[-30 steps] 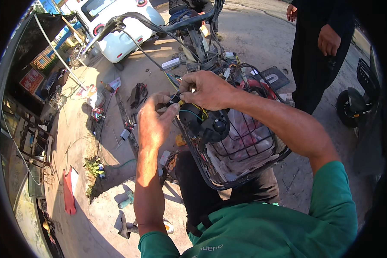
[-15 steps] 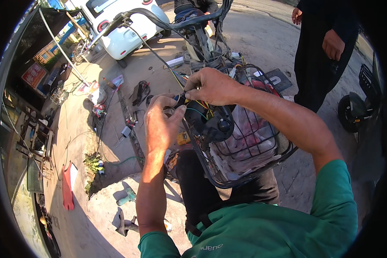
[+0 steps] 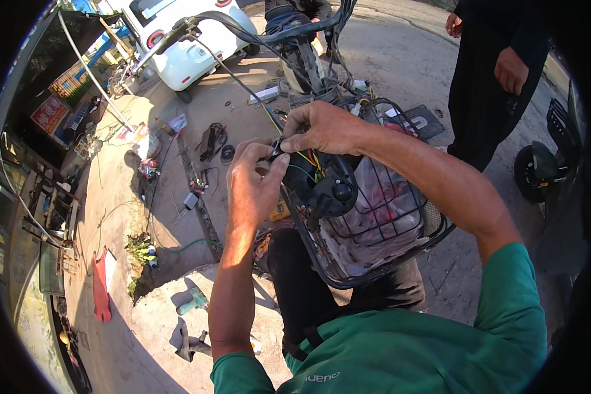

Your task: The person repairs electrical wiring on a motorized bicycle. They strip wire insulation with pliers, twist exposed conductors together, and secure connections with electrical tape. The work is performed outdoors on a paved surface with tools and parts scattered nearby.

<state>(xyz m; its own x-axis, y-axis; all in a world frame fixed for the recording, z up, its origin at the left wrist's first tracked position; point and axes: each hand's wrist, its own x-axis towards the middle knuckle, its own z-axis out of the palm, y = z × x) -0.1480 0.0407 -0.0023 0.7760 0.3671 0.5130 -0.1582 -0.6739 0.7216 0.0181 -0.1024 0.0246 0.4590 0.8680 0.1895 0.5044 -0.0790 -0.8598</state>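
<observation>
Between the fingertips of both my hands sits a small dark wire connector (image 3: 277, 151), mostly covered by the fingers. My left hand (image 3: 249, 184) pinches it with thumb and forefinger from the left. From the right, my right hand (image 3: 323, 129) grips it, thumb and fingers pressed together. Yellow, red and green wires (image 3: 316, 168) run from close by the hands down to a black headlight housing (image 3: 341, 190). That housing lies in the near part of a black wire basket (image 3: 348, 284), which also holds clear plastic sheeting (image 3: 374, 226).
A handlebar (image 3: 269, 38) with hanging cables stands beyond my hands. One person (image 3: 486, 85) stands at the right; another crouches behind the handlebar. A white vehicle (image 3: 197, 52) is at the far left. Tools and a black cable (image 3: 213, 141) litter the ground; a scooter wheel (image 3: 528, 174) is at right.
Both hands stay together on the connector. My left hand has shifted slightly right and its fingers have moved closer to the right hand's fingertips.
</observation>
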